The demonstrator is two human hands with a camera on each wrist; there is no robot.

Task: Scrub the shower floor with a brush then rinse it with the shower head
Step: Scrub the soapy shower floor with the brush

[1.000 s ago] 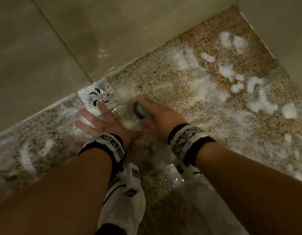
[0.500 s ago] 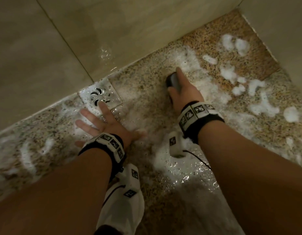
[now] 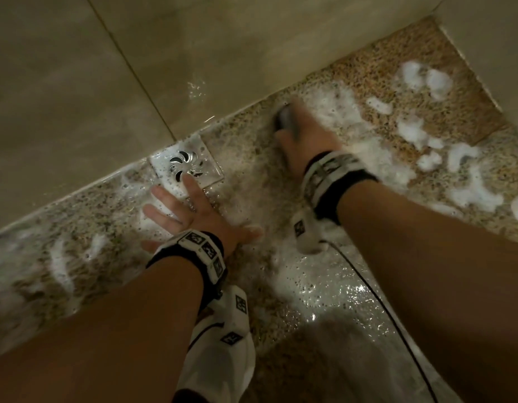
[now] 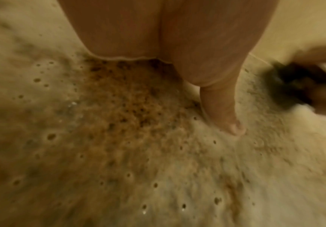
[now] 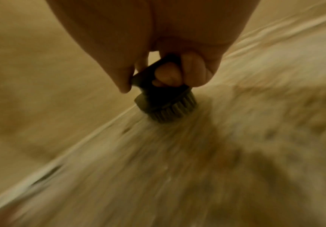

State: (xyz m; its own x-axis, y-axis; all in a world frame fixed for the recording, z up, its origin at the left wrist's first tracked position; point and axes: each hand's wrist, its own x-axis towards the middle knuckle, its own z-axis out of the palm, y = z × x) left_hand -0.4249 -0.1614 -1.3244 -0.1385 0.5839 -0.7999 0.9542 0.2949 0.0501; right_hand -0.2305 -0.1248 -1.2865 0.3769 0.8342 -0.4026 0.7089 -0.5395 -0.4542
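Note:
The speckled stone shower floor [image 3: 310, 286] is wet and covered with white foam [image 3: 333, 109]. My right hand [image 3: 303, 132] grips a small dark scrub brush [image 3: 287, 120] by its loop handle and presses it on the floor close to the wall joint. In the right wrist view the fingers curl through the handle of the brush [image 5: 165, 101], whose bristles touch the floor. My left hand [image 3: 182, 210] lies flat with fingers spread on the wet floor, one fingertip on the drain plate. Its thumb [image 4: 224, 110] rests in the foam. No shower head is in view.
A square metal drain [image 3: 186, 164] sits against the beige tiled wall [image 3: 135, 68]. A second wall [image 3: 490, 39] closes the corner at the upper right. Clumps of foam [image 3: 420, 132] lie along the right side. A thin black cable [image 3: 377, 295] runs from my right wrist toward me.
My right hand has pushed the brush away from the drain toward the wall joint, farther up and right. The left hand has stayed flat by the drain.

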